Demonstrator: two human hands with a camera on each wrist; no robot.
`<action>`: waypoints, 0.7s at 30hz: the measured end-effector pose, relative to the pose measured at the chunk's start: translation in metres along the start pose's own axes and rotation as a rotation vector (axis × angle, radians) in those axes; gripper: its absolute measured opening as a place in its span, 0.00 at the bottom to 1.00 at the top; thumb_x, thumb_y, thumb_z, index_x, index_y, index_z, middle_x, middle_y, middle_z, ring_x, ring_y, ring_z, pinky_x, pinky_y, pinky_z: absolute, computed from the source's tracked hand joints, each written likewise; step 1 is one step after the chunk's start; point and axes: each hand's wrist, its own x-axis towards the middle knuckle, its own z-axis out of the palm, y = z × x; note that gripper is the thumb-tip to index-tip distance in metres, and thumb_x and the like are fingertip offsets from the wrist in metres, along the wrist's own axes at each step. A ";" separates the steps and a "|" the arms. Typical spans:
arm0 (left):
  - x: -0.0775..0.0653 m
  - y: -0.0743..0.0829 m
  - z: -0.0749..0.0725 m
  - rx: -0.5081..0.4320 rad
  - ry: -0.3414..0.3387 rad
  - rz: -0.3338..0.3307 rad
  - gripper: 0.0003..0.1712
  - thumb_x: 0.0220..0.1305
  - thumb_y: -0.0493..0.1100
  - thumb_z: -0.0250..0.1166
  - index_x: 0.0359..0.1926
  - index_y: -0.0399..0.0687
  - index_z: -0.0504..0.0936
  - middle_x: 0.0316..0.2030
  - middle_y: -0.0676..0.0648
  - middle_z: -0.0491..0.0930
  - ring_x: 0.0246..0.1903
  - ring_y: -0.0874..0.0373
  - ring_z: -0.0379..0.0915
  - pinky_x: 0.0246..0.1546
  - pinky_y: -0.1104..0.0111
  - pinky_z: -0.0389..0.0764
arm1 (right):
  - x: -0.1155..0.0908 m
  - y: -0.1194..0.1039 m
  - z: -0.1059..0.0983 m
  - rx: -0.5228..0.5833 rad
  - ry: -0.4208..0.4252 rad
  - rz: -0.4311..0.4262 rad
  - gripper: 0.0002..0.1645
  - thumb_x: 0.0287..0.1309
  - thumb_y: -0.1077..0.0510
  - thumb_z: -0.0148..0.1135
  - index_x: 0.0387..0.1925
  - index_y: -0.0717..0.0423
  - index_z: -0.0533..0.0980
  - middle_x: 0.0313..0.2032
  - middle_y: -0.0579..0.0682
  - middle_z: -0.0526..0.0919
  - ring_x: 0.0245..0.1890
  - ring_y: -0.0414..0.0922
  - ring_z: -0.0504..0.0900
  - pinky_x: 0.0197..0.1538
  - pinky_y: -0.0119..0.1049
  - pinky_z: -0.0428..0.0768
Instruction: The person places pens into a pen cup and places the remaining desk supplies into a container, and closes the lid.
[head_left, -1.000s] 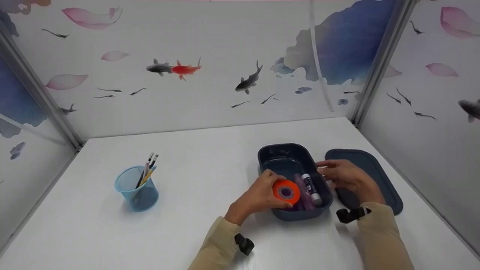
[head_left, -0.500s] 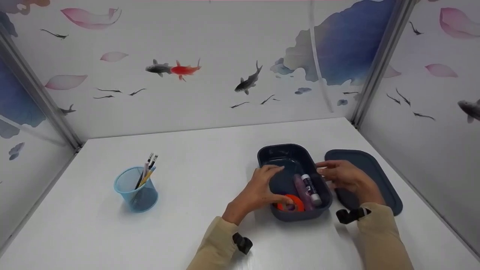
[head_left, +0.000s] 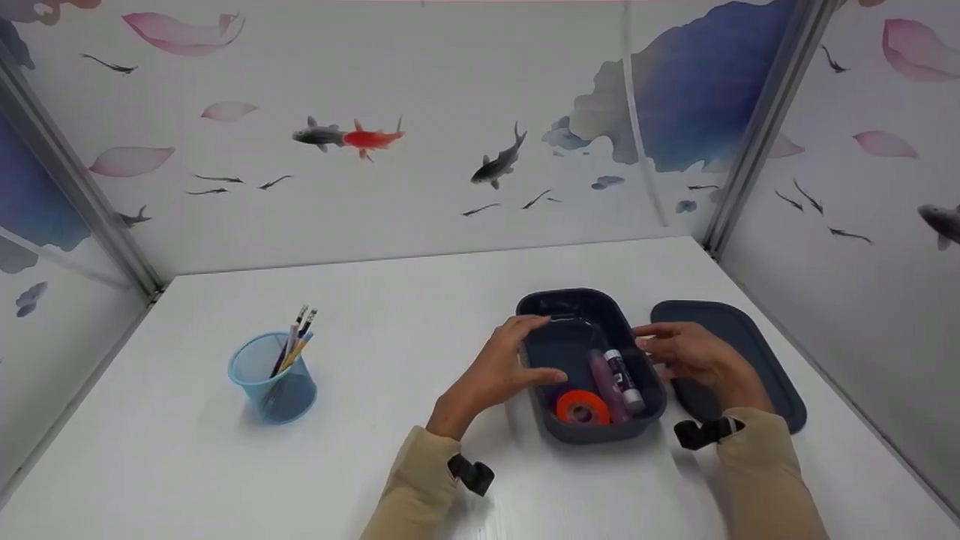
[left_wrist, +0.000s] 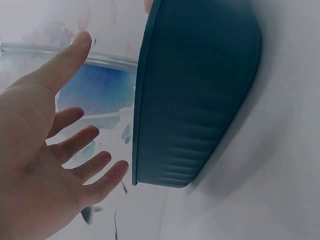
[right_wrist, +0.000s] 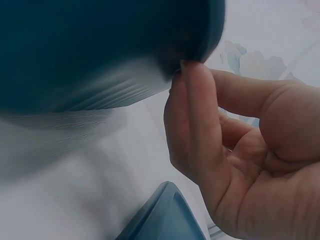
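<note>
A dark blue box (head_left: 574, 433) stands right of centre on the white table. Inside lie an orange tape roll (head_left: 570, 399), a pinkish translucent tube (head_left: 602, 379) and a white-capped glue stick (head_left: 619, 371). My left hand (head_left: 491, 367) is at the box's left side, thumb and fingers spread, holding nothing. In the left wrist view its fingers (left_wrist: 102, 190) point toward the box's outer wall (left_wrist: 195, 110). Loosely bent, my right hand (head_left: 694, 360) has its fingertips (right_wrist: 197, 75) against the box's right wall. Its thumb tip is hidden behind the fingers.
A dark blue lid (head_left: 731, 330) lies flat to the right, partly under the right hand in the head view. Far left stands a light blue mesh pen cup (head_left: 292, 397) with several pencils (head_left: 300, 345). Printed panels (head_left: 420, 195) enclose the table's back and sides.
My left hand has let go of the orange tape roll, which now lies in the box's near end. That hand has drawn back leftward and opened. The right hand stays at the box's side.
</note>
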 end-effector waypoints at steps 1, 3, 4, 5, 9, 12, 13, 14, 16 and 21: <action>0.000 -0.001 -0.001 -0.006 0.000 -0.003 0.49 0.56 0.59 0.74 0.75 0.54 0.63 0.75 0.47 0.61 0.75 0.49 0.55 0.75 0.52 0.63 | 0.000 0.000 0.000 -0.001 0.003 0.001 0.39 0.67 0.50 0.64 0.72 0.63 0.63 0.44 0.42 0.85 0.44 0.39 0.85 0.41 0.33 0.85; -0.001 -0.003 -0.002 -0.020 -0.004 -0.013 0.49 0.57 0.59 0.73 0.75 0.55 0.62 0.75 0.48 0.60 0.76 0.50 0.54 0.76 0.52 0.62 | 0.000 0.001 0.000 -0.010 0.006 0.000 0.39 0.67 0.50 0.63 0.72 0.63 0.63 0.44 0.42 0.85 0.44 0.39 0.85 0.41 0.33 0.86; -0.001 -0.004 -0.003 -0.026 -0.008 -0.018 0.48 0.58 0.59 0.72 0.75 0.55 0.62 0.75 0.48 0.60 0.76 0.50 0.54 0.76 0.51 0.62 | 0.000 0.001 0.000 -0.013 0.003 -0.002 0.39 0.67 0.49 0.63 0.72 0.62 0.63 0.45 0.42 0.85 0.44 0.39 0.85 0.42 0.33 0.86; -0.002 -0.006 -0.004 -0.029 -0.012 -0.024 0.47 0.59 0.58 0.72 0.75 0.55 0.62 0.75 0.47 0.60 0.76 0.50 0.54 0.76 0.51 0.61 | 0.000 0.001 0.000 -0.016 0.000 -0.002 0.39 0.67 0.49 0.63 0.72 0.62 0.63 0.45 0.42 0.85 0.44 0.39 0.85 0.43 0.33 0.86; -0.003 -0.015 -0.015 -0.008 -0.027 -0.044 0.45 0.62 0.58 0.69 0.76 0.54 0.61 0.75 0.46 0.59 0.76 0.49 0.54 0.77 0.51 0.60 | 0.000 -0.001 0.000 -0.030 -0.001 -0.013 0.39 0.68 0.48 0.63 0.72 0.62 0.63 0.47 0.43 0.83 0.45 0.40 0.84 0.44 0.35 0.86; -0.003 -0.025 -0.027 0.046 -0.037 -0.059 0.46 0.64 0.59 0.68 0.77 0.54 0.59 0.76 0.46 0.59 0.76 0.48 0.53 0.77 0.50 0.60 | -0.001 -0.002 0.001 -0.036 0.005 -0.020 0.39 0.68 0.48 0.62 0.72 0.62 0.63 0.49 0.45 0.82 0.45 0.40 0.84 0.45 0.35 0.86; -0.003 -0.029 -0.031 0.067 -0.038 -0.068 0.46 0.65 0.59 0.67 0.77 0.54 0.58 0.76 0.45 0.58 0.77 0.48 0.52 0.77 0.50 0.60 | -0.001 -0.003 0.002 -0.042 0.005 -0.020 0.39 0.68 0.48 0.62 0.72 0.62 0.63 0.50 0.46 0.82 0.46 0.41 0.84 0.45 0.35 0.86; -0.003 -0.032 -0.036 0.088 -0.043 -0.079 0.47 0.65 0.59 0.66 0.78 0.53 0.56 0.76 0.44 0.57 0.77 0.47 0.51 0.77 0.49 0.59 | -0.001 -0.004 0.003 -0.047 0.007 -0.018 0.39 0.67 0.48 0.63 0.72 0.62 0.63 0.51 0.47 0.82 0.46 0.41 0.84 0.45 0.36 0.86; -0.005 -0.040 -0.046 0.133 -0.056 -0.098 0.47 0.67 0.60 0.63 0.79 0.53 0.53 0.77 0.43 0.56 0.77 0.46 0.50 0.77 0.49 0.57 | -0.001 -0.005 0.004 -0.062 0.011 -0.007 0.39 0.67 0.47 0.63 0.72 0.61 0.64 0.53 0.49 0.81 0.46 0.41 0.84 0.46 0.36 0.86; -0.010 -0.055 -0.074 0.225 -0.038 -0.141 0.45 0.71 0.58 0.60 0.80 0.49 0.50 0.77 0.40 0.54 0.78 0.43 0.49 0.78 0.47 0.55 | -0.006 -0.010 0.005 -0.114 0.045 0.000 0.38 0.69 0.45 0.60 0.72 0.62 0.64 0.59 0.56 0.79 0.46 0.40 0.83 0.46 0.36 0.86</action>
